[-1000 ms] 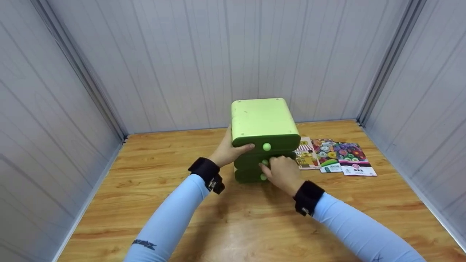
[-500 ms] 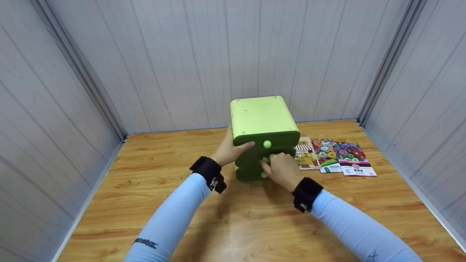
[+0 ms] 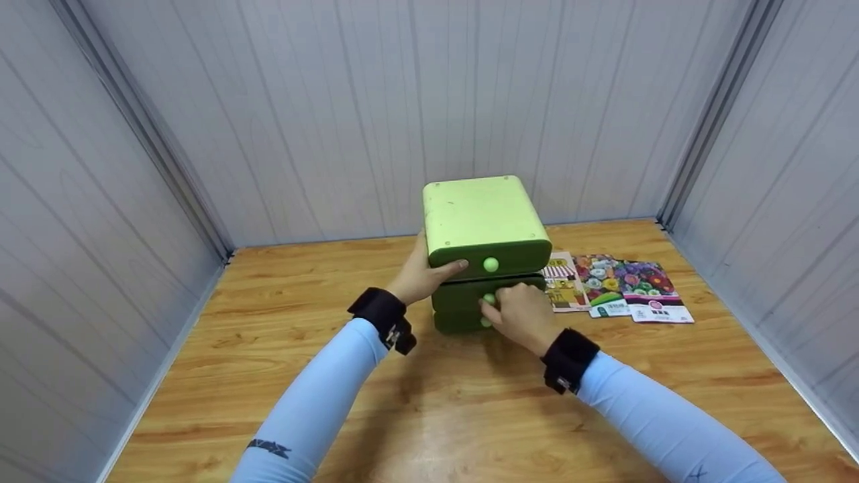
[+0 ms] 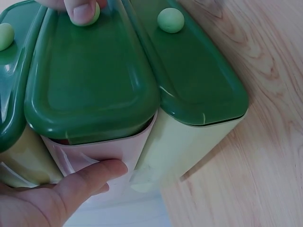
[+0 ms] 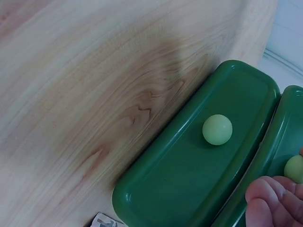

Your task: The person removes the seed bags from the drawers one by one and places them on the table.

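A small cabinet with a light-green shell [image 3: 483, 211] and three dark-green drawers stands near the back of the table. My left hand [image 3: 423, 274] grips its left side, the thumb lying across the top drawer front [image 3: 463, 253]. In the left wrist view, a finger [image 4: 102, 172] rests on the shell beside the middle drawer [image 4: 92, 78], whose front stands slightly out from the shell. My right hand [image 3: 527, 312] pinches the middle drawer's round knob [image 3: 488, 299]. The bottom drawer [image 5: 189, 156], with its pale knob [image 5: 217, 129], sits below; in the head view my right hand partly covers it.
Several printed flower packets or cards [image 3: 651, 290] lie to the right of the cabinet, one partly behind it [image 3: 566, 285]. Pale panel walls [image 3: 322, 121] enclose the wooden table [image 3: 282, 349] at the back and both sides.
The cabinet's top has shifted slightly backward. A dark gap now shows between the top and middle drawer fronts. Both hands keep their holds and have barely moved.
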The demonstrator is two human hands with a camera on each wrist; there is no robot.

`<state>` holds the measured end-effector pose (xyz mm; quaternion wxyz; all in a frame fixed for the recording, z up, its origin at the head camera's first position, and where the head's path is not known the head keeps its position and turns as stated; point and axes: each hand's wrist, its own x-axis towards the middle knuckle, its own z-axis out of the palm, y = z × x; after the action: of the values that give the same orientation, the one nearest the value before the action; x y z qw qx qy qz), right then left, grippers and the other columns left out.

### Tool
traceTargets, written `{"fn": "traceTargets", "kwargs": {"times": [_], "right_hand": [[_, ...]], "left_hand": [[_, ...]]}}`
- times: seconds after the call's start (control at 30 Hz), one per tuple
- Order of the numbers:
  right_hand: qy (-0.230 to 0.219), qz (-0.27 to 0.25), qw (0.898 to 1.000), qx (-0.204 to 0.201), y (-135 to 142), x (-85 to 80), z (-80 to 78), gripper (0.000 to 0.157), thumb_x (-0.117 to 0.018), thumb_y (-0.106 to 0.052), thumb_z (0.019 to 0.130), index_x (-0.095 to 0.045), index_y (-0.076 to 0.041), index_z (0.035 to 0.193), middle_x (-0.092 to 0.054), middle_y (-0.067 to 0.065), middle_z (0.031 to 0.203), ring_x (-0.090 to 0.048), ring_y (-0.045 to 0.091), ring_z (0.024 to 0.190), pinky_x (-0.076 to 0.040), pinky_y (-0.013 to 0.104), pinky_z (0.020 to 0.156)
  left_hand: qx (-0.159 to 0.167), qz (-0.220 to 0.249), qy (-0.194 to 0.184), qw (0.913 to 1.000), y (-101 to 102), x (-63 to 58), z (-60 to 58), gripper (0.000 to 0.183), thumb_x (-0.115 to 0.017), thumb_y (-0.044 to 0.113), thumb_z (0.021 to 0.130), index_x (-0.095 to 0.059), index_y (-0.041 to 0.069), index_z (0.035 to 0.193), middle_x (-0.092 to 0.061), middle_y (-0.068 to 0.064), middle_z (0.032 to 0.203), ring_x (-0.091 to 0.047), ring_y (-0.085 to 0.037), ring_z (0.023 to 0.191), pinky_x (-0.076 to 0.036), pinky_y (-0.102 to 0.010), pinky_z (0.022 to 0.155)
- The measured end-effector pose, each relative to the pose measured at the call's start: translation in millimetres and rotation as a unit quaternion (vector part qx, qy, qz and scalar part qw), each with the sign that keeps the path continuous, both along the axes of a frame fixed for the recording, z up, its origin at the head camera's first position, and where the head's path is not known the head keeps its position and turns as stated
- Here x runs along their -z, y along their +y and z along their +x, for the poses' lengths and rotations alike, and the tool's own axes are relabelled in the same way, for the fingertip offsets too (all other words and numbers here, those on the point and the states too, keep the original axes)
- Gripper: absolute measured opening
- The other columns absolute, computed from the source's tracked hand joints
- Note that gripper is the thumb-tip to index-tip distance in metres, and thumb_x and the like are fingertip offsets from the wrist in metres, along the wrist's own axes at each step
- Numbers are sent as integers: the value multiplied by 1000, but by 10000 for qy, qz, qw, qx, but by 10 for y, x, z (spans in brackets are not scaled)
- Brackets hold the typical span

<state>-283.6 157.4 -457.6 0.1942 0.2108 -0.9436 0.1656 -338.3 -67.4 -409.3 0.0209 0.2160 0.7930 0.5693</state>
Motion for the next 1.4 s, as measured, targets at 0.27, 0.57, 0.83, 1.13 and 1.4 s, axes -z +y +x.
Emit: {"fn": "traceTargets", "kwargs": {"times": [0.27, 0.57, 0.83, 1.13, 1.4], "right_hand": [[187, 112, 9996, -206, 28, -1, 155, 58, -71, -31, 106, -37, -21, 59, -32, -9, 53, -39, 10, 48, -40, 32, 47], [353, 368, 9984, -246, 35, 6, 347, 55, -71, -32, 105, -46, -16, 59, -39, -7, 54, -40, 10, 49, -44, 36, 48], [618, 496, 9963, -328, 54, 40, 492, 58, -74, -30, 103, -38, -19, 58, -36, -7, 54, -42, 11, 47, -43, 34, 46], [733, 479, 9950, -480, 71, 58, 680, 58, -75, -30, 101, -41, -19, 56, -37, -8, 52, -40, 8, 47, -36, 29, 44], [915, 518, 9927, -584, 85, 101, 809, 53, -77, -29, 100, -49, -16, 57, -46, -4, 51, -50, 13, 45, -42, 33, 42]], "left_hand": [[123, 61, 54, 9999, -6, 2, -6, 103, -77, 20, 104, -2, 10, 174, -28, -18, 173, -41, -33, 156, -39, -49, 127], [202, 119, -19, 9997, -17, 0, -19, 104, -76, 16, 104, 0, 11, 174, -25, -18, 173, -44, -33, 153, -43, -48, 123], [90, -35, -145, 9998, -21, 1, -20, 102, -76, 20, 105, -1, 10, 174, -29, -20, 170, -44, -34, 152, -41, -49, 125], [120, -90, -65, 9999, -31, -7, -21, 103, -77, 20, 104, -2, 11, 174, -32, -20, 168, -43, -34, 153, -38, -50, 127], [216, 14, -109, 9997, -26, -12, -15, 102, -77, 18, 104, -2, 9, 173, -30, -20, 168, -43, -34, 152, -39, -49, 127]]}}
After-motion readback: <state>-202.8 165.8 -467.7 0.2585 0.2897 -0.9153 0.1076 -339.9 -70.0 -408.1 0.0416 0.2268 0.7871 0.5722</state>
